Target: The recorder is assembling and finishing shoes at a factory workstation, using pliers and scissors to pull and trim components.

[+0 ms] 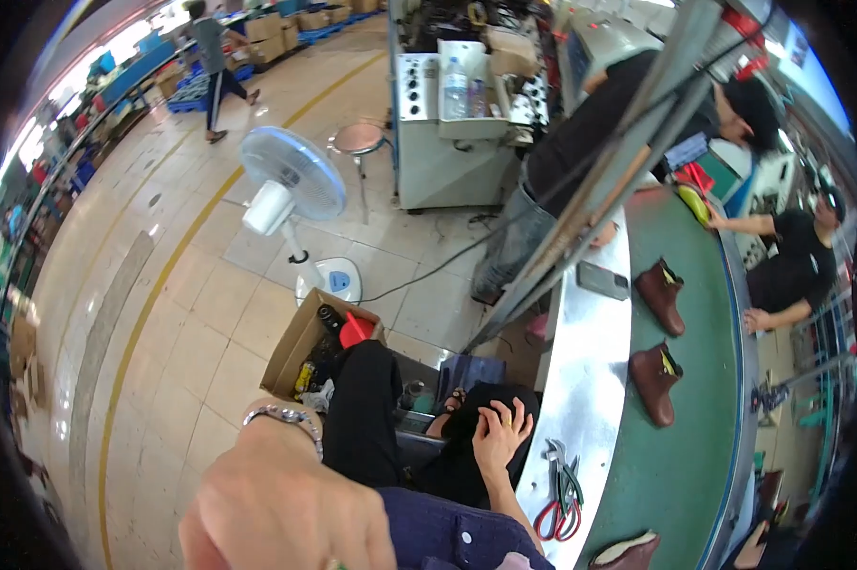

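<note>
My left hand point(291, 508), a beaded bracelet at its wrist, is raised large and close at the lower left. Its back faces up and the fingers bend down out of sight, so I cannot tell what they hold. Over my dark-trousered right thigh rests my right hand point(501, 435), a ring on one finger, its fingers loosely bent and apart with nothing in them. To its right, on the shiny metal ledge point(580, 356), lie hand tools with red and dark green handles point(563, 489), pincers or cutters. A dark phone point(603, 281) sits farther up that ledge.
Brown ankle shoes point(652, 385) stand on the green conveyor belt point(699, 380). Co-workers point(794, 256) stand around it. A slanted metal post point(618, 171) crosses ahead. An open cardboard box point(291, 347), a standing fan point(295, 176) and a round stool point(359, 140) occupy the floor.
</note>
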Tool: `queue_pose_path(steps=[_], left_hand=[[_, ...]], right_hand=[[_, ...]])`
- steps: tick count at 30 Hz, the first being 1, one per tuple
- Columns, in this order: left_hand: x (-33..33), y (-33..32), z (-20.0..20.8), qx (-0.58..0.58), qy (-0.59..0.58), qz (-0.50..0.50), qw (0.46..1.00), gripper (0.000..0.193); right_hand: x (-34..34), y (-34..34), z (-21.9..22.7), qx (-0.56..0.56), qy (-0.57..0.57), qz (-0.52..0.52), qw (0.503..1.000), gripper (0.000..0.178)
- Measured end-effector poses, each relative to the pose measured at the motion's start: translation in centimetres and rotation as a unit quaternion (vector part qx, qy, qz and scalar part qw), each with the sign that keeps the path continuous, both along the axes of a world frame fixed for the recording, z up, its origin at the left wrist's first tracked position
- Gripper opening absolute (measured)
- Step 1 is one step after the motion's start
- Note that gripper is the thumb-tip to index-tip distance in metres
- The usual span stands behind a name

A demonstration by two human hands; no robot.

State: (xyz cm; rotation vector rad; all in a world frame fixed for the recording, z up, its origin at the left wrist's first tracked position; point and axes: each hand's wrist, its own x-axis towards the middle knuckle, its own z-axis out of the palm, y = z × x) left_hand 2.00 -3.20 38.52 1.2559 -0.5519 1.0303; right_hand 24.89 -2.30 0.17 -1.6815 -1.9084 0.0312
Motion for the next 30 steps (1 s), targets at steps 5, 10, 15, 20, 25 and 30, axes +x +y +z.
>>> queue_pose_path(steps=[5, 10, 15, 20, 25, 30], left_hand=[[0.1, 0.6, -0.3, -0.028, 0.01, -0.019, 0.999, 0.018], [0.8, 2.0, -0.1, 0.006, 0.004, -0.033, 0.999, 0.015], [2.8, 2.9, -0.1, -0.059, 0.03, -0.03, 0.997, 0.025], [3.1, 3.5, 0.0, -0.021, 0.035, -0.054, 0.998, 0.031], [2.5, 2.6, -0.6, -0.046, 0.025, -0.011, 0.999, 0.03], [0.1, 3.3, -0.5, 0.103, 0.032, 0.002, 0.994, 0.023]], right_hand=[[0.5, 0.2, 0.0, -0.008, 0.002, -0.007, 1.0, 0.014], [0.4, 0.1, -0.1, -0.008, 0.007, -0.006, 1.0, 0.014], [0.9, 0.3, -0.1, -0.011, 0.005, -0.016, 1.0, 0.014], [0.4, 0.2, -0.1, -0.013, 0.002, -0.013, 1.0, 0.013], [1.0, 1.2, 0.4, 0.001, 0.06, 0.005, 0.998, 0.012], [5.1, 12.4, 4.7, 0.027, 0.231, -0.011, 0.973, 0.021]])
